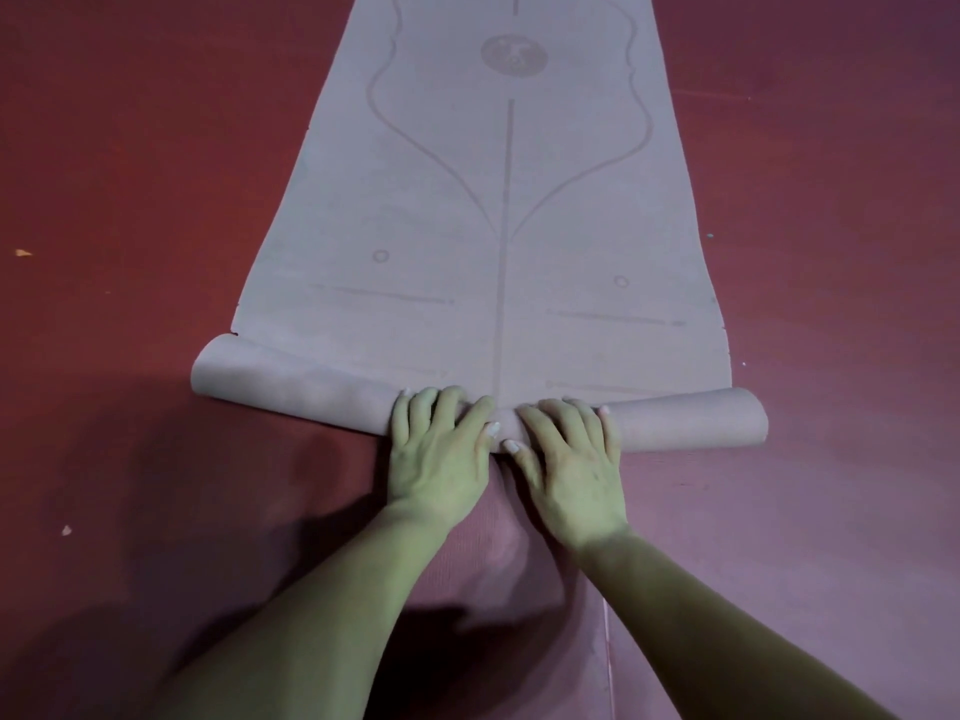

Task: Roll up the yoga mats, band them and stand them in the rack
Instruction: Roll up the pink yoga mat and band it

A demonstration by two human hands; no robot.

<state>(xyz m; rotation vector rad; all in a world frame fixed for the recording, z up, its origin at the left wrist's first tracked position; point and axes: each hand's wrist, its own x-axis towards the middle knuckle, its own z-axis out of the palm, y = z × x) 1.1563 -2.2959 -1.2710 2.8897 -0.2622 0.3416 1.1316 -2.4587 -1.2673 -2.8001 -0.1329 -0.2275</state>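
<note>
Two bare forearms came in from 5 and 7 o'clock and met near the middle of the view. They lay over a purple textured sheet (727,522) that covered the ground at 5 o'clock, with a thin pale seam running toward 6 o'clock.

The left hand (439,449) and the right hand (569,459) sat side by side, palms down, on the middle of the roll (685,420). The fingers of each hand were laid close together, bent only slightly over the top of the roll, and pressed on it rather than pinching it. The two thumbs pointed inward and almost touched.

The roll was the near end of the yoga mat (415,226), wound up only a few turns. It stretched from 9 o'clock to 3 o'clock, and its left end sat a little farther away than its right end, so it lay slightly skewed.

Beyond the hands the rest of the mat lay flat and unrolled, running away to 12 o'clock and out of view. It was a dull mauve with a printed centre line (505,226), two curved lines spreading from it, a small ring (381,255) on each side and a round emblem (514,54) near 12 o'clock.

A dark red floor (130,174) lay on both sides, with a pale scrap (21,252) at 9 o'clock.
</note>
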